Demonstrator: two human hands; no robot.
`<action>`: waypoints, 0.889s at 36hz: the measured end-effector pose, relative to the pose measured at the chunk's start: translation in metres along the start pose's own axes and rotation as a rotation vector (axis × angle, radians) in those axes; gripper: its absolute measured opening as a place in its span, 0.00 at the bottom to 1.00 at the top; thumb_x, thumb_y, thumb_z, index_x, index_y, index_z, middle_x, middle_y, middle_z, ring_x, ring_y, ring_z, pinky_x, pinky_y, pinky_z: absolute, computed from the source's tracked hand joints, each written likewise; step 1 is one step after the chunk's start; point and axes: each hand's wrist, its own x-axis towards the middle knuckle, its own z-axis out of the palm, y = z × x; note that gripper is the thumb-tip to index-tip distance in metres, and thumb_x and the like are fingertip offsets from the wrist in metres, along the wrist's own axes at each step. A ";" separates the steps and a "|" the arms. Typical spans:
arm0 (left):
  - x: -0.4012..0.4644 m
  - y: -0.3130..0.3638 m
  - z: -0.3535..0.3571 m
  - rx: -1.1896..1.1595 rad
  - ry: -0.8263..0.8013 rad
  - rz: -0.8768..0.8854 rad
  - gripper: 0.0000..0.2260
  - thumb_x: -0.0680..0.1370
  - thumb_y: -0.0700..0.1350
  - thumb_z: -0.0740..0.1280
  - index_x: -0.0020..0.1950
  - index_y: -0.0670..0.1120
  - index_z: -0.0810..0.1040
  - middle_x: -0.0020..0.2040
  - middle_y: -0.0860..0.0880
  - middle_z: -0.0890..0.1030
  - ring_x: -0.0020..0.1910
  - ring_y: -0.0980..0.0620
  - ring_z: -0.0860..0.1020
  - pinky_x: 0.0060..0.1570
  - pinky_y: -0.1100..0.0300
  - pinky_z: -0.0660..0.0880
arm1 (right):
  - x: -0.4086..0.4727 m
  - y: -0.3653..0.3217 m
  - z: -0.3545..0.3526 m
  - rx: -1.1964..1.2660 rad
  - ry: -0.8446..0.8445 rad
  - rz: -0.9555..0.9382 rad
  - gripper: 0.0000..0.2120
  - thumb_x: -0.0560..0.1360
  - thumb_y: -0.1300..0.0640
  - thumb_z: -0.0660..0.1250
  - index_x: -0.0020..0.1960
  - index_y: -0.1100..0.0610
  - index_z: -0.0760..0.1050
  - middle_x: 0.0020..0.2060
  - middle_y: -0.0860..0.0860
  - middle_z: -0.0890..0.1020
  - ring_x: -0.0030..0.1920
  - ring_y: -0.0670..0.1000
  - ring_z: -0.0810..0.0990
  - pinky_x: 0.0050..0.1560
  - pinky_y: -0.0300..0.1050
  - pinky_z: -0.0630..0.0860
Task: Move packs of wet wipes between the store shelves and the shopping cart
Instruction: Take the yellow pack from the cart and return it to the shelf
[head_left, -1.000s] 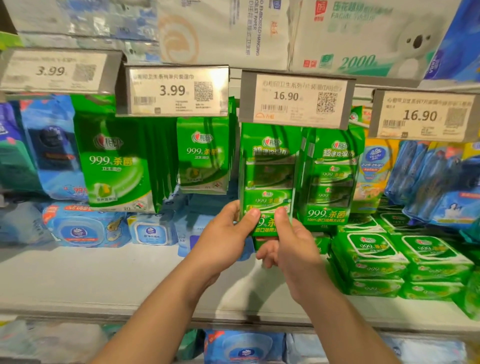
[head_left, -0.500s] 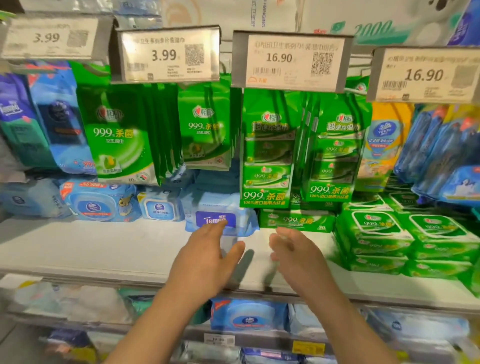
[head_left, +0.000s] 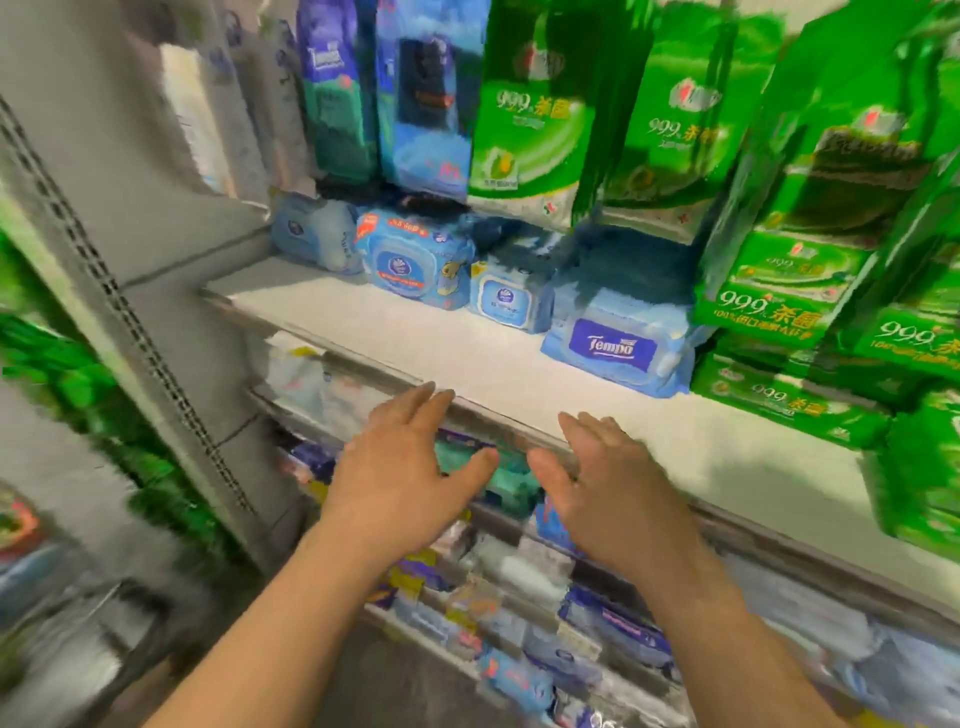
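Green wet wipe packs (head_left: 779, 280) hang at the upper right of the store shelves, and more green packs (head_left: 769, 400) lie flat beneath them. A blue Tempo pack (head_left: 618, 348) lies on the white shelf board (head_left: 467, 358). My left hand (head_left: 410, 467) and my right hand (head_left: 608, 483) hover in front of the shelf's front edge, fingers spread, holding nothing and touching no pack. No shopping cart is in view. The picture is smeared by motion.
Blue wipe packs (head_left: 415, 260) sit at the back of the shelf board. Lower shelves (head_left: 519, 597) below my hands hold several mixed packs. A grey perforated upright (head_left: 130, 322) stands at the left, with blurred green goods beyond it.
Both hands let go of the hanging green pack and drew back and down from the shelf, now empty. The view swung down and to the left.
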 end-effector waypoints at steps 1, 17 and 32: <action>-0.004 -0.010 -0.006 -0.007 0.022 -0.012 0.40 0.71 0.73 0.57 0.79 0.54 0.66 0.79 0.54 0.65 0.78 0.52 0.62 0.76 0.54 0.62 | -0.001 -0.013 0.003 -0.023 0.011 -0.021 0.32 0.81 0.34 0.52 0.80 0.49 0.60 0.80 0.49 0.62 0.80 0.53 0.56 0.79 0.53 0.54; -0.139 -0.242 -0.143 -0.004 0.173 -0.486 0.39 0.75 0.73 0.58 0.81 0.56 0.58 0.81 0.51 0.60 0.78 0.47 0.61 0.73 0.48 0.64 | 0.000 -0.287 0.084 -0.160 -0.068 -0.351 0.26 0.80 0.38 0.59 0.68 0.55 0.73 0.66 0.56 0.78 0.67 0.58 0.74 0.69 0.54 0.69; -0.252 -0.405 -0.212 -0.027 0.311 -0.975 0.38 0.76 0.72 0.60 0.81 0.54 0.58 0.80 0.52 0.61 0.77 0.46 0.63 0.73 0.46 0.66 | -0.018 -0.512 0.189 -0.154 -0.373 -0.793 0.29 0.80 0.38 0.61 0.75 0.53 0.68 0.72 0.51 0.73 0.72 0.54 0.71 0.73 0.52 0.66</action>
